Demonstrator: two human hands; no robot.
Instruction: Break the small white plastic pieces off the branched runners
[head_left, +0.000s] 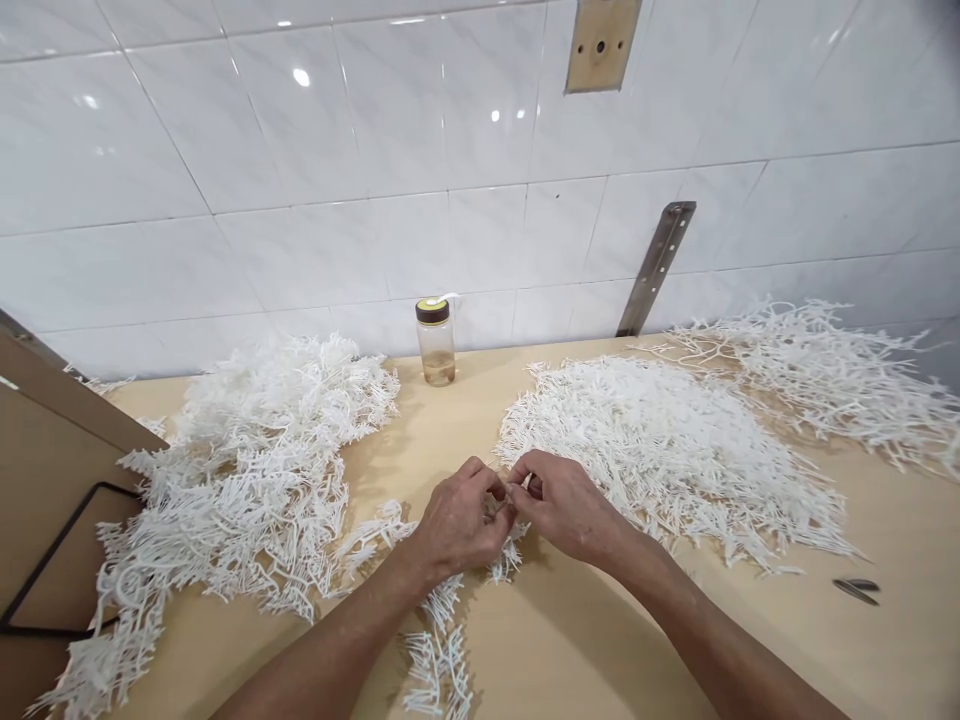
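Observation:
My left hand (pixel 466 518) and my right hand (pixel 562 505) meet above the middle of the table, fingertips pinched together. Between them is a small piece too hidden to make out fully; bits of a white branched strand (pixel 508 560) show just under my left hand. More white branched pieces (pixel 437 665) lie below my left forearm. To the left spreads a large tangled white heap (pixel 247 480). Just beyond my right hand lies a dense pile of white branched pieces (pixel 660 440).
A clear bottle (pixel 437 350) with a dark and yellow lid stands near the tiled wall. Another white pile (pixel 832 370) lies at the back right. Small metal snips (pixel 856 590) rest at the right. A brown panel (pixel 60 480) borders the left side.

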